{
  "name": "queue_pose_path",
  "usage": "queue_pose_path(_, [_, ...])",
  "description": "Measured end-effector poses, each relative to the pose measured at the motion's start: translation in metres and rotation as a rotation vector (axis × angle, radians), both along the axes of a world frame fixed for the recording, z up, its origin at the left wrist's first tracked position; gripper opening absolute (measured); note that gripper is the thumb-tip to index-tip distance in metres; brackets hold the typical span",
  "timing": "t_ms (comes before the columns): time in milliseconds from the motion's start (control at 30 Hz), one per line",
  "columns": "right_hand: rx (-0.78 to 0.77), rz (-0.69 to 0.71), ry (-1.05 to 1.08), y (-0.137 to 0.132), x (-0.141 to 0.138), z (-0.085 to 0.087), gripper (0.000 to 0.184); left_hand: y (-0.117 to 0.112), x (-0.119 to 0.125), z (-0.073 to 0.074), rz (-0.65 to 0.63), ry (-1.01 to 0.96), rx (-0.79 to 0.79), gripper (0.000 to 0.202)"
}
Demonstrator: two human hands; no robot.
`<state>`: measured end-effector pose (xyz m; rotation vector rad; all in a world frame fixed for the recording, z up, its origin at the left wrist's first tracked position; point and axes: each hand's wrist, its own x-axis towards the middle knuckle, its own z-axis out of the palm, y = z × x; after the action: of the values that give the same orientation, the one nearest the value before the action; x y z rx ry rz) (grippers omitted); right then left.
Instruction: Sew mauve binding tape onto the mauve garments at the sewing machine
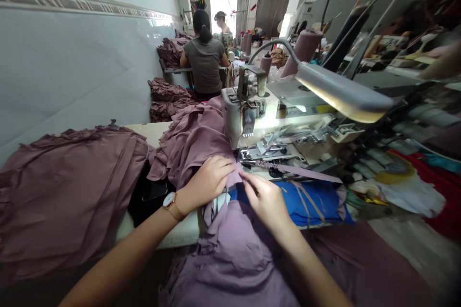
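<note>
My left hand [207, 182], a watch on its wrist, is closed on the edge of a mauve garment [230, 254] that runs from my lap up onto the table. My right hand [264, 196] pinches the same edge just to the right, fingertips almost touching the left hand. Both hands sit directly in front of the presser foot of a white sewing machine [239, 120]. A narrow mauve strip [298, 171] leads from the right into the machine's foot. More mauve fabric [190, 139] is bunched behind the left hand.
A large pile of mauve garments [68, 187] lies at the left. A lit lamp [342, 93] hangs over the machine. Blue cloth [313, 204] lies under the strip, with clutter and thread cones [305, 48] to the right. A person [205, 60] sits ahead, back turned.
</note>
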<state>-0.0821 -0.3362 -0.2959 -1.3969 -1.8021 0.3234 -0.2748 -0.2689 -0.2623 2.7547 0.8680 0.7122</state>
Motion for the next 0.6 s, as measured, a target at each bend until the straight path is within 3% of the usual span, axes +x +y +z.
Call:
queue_pose_path(267, [-0.1,-0.07,-0.298,0.017,-0.005,0.021,0.032,0.049,0.0,0.007,-0.007,-0.013,-0.048,0.029])
queue_pose_path(367, [-0.117,-0.055,-0.19,0.007,0.001,0.023,0.029,0.048,-0.001,0.007,0.057,0.028,0.012,0.029])
queue_pose_path(433, [-0.104,-0.116,-0.029,-0.012,0.019,0.016,0.025,0.032,-0.005,0.007,0.23,0.041,0.107,0.028])
queue_pose_path(500, [-0.077,-0.347,0.152,-0.037,0.051,0.005,0.024,0.011,-0.012,0.007,0.45,0.048,0.157,0.029])
queue_pose_path(600, [0.134,-0.867,0.429,-0.067,0.109,-0.008,0.03,-0.005,-0.028,0.008,0.607,0.109,-0.029,0.034])
